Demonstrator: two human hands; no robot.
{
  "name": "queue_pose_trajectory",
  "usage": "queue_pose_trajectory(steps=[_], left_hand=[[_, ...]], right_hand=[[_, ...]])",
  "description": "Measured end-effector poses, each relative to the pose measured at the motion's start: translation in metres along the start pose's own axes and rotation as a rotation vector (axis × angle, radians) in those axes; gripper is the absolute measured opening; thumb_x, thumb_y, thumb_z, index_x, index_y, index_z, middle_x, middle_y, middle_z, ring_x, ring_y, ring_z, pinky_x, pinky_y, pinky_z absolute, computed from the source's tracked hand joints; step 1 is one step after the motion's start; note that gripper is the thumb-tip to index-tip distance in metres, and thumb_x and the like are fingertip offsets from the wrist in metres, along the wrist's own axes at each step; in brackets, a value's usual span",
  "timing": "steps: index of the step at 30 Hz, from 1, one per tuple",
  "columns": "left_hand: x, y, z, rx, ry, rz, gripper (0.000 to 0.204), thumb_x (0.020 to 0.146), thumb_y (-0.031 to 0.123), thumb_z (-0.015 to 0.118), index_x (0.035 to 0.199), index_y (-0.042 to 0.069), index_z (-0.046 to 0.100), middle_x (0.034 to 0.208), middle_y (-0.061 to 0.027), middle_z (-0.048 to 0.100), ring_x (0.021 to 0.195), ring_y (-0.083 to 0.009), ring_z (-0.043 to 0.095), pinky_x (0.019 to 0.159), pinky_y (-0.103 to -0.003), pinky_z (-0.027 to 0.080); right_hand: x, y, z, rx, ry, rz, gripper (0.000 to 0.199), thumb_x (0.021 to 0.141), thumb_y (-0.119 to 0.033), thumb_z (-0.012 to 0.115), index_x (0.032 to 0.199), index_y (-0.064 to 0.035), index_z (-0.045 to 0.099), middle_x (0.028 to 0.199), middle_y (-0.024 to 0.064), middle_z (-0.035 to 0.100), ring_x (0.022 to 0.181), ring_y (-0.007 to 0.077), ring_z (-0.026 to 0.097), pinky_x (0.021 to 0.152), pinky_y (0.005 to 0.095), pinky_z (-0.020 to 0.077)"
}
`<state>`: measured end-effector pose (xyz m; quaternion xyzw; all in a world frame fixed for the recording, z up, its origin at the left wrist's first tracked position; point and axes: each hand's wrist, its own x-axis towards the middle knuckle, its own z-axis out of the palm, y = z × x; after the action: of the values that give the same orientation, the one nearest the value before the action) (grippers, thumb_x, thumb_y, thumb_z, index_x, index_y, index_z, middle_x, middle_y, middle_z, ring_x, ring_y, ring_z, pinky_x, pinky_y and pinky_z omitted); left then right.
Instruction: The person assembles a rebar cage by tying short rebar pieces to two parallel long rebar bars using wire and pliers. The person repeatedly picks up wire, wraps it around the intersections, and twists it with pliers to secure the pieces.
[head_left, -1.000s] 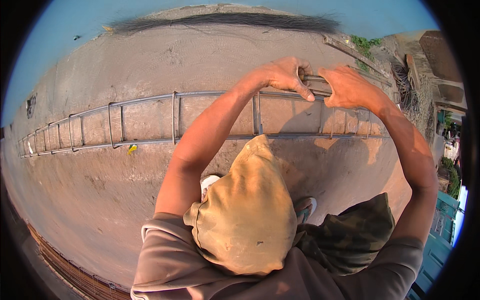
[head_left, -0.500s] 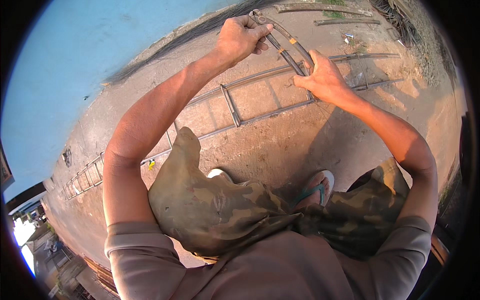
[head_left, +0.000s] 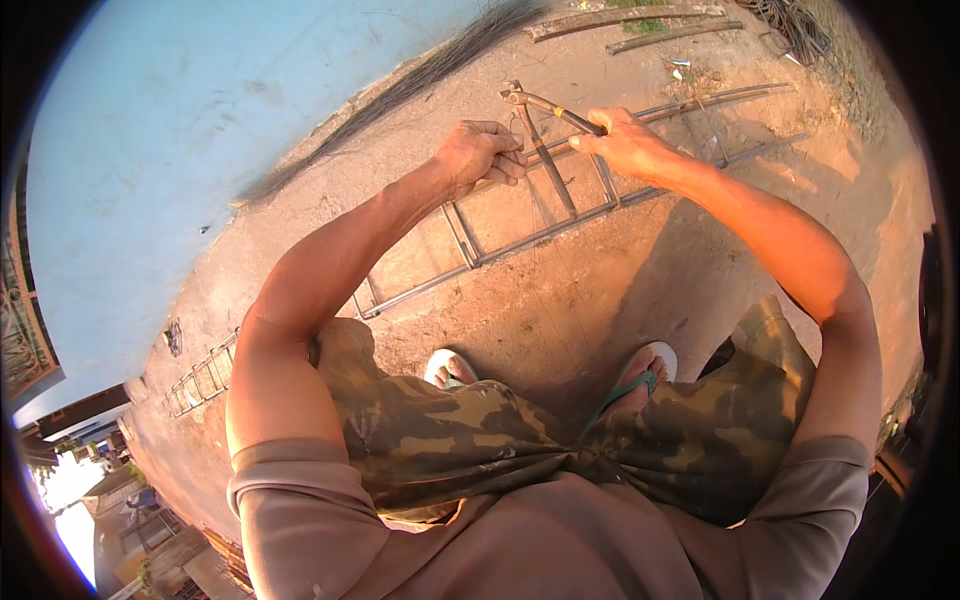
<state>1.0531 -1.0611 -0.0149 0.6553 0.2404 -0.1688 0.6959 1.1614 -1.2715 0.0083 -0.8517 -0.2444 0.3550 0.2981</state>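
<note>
The person wears a plain taupe-brown shirt [head_left: 570,530] with short, loose sleeves [head_left: 295,480] that end above the elbows in folded hems, leaving the forearms [head_left: 365,230] and hands [head_left: 470,160] bare. Below it come baggy camouflage trousers [head_left: 430,425], blotched in olive, tan and dark brown, with many creases in the cloth. On the feet [head_left: 632,401] are flip-flops [head_left: 665,357] with whitish soles, the right one with a teal-green strap [head_left: 632,384]; the left one's strap is too small and partly covered to tell its colour surely.
</note>
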Motion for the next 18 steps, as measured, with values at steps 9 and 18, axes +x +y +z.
queue_pose_trajectory(steps=[9,18], left_hand=[[-0.036,0.019,-0.059,-0.183,0.251,0.302,0.02,0.099,0.012,0.051,0.1,-0.007,0.058,0.089,-0.0166,0.066,0.075,-0.0208,0.068,0.072,-0.031,0.059],[-0.041,-0.027,-0.077,0.025,0.157,0.135,0.028,0.097,0.022,0.055,0.098,-0.005,0.063,0.086,-0.0139,0.067,0.072,-0.0199,0.068,0.064,-0.029,0.058]], right_hand=[[0.09,-0.084,0.047,-0.132,0.302,-0.677,0.029,0.096,-0.028,0.055,0.103,-0.0007,0.058,0.076,0.0112,0.059,0.07,0.0235,0.061,0.064,0.0416,0.048],[0.031,-0.08,0.121,0.176,-0.016,-0.353,0.023,0.097,-0.019,0.05,0.104,0.0007,0.06,0.069,0.0038,0.055,0.055,0.0099,0.046,0.047,0.0286,0.0371]])
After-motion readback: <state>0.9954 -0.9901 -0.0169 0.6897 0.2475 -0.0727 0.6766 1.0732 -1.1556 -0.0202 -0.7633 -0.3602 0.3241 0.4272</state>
